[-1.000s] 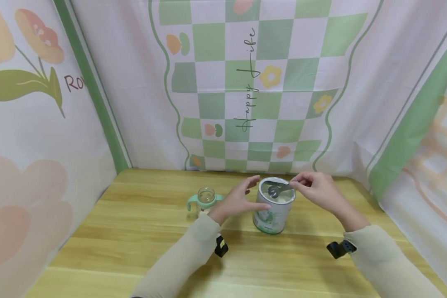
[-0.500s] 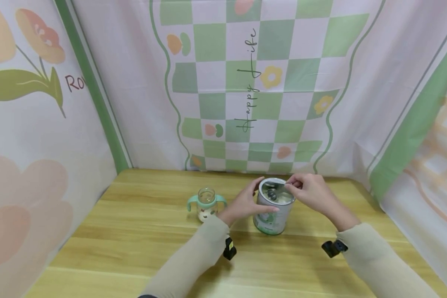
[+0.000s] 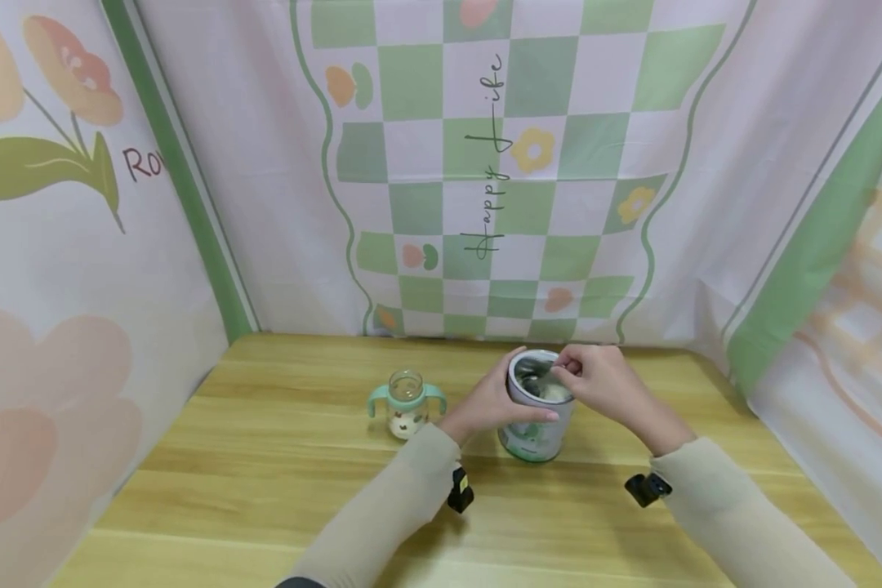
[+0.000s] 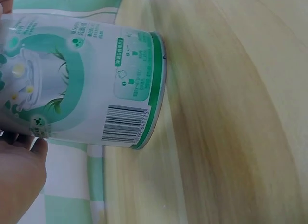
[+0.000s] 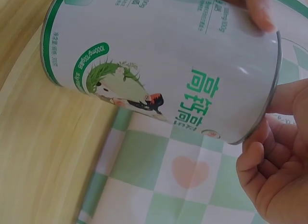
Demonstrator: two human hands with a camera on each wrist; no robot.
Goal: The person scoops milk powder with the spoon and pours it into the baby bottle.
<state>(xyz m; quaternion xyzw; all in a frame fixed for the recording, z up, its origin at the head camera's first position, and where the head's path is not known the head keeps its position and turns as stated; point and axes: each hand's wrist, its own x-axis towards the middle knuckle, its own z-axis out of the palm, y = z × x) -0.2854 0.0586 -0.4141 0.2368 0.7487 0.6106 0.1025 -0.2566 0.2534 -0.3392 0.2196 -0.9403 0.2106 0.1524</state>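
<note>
A white and green milk powder can stands lidless on the table, tilted slightly at most. My left hand grips it near the rim, thumb across the front and fingers round the far left side. Over the can's right rim, my right hand pinches the handle of a dark grey scoop, whose bowl is down inside among pale powder. The fingers hide most of the handle. In the right wrist view the right hand has its fingers curled at the rim, and the scoop is hidden.
Left of the can stands a lidless clear baby bottle with mint handles and whitish contents low in it. The wooden table ends at a checked curtain behind. Black wrist cameras sit at both cuffs.
My left hand has moved right, from beside the can to a grip round it. The right hand has shifted left over the opening, lowering the scoop from rim level into the can.
</note>
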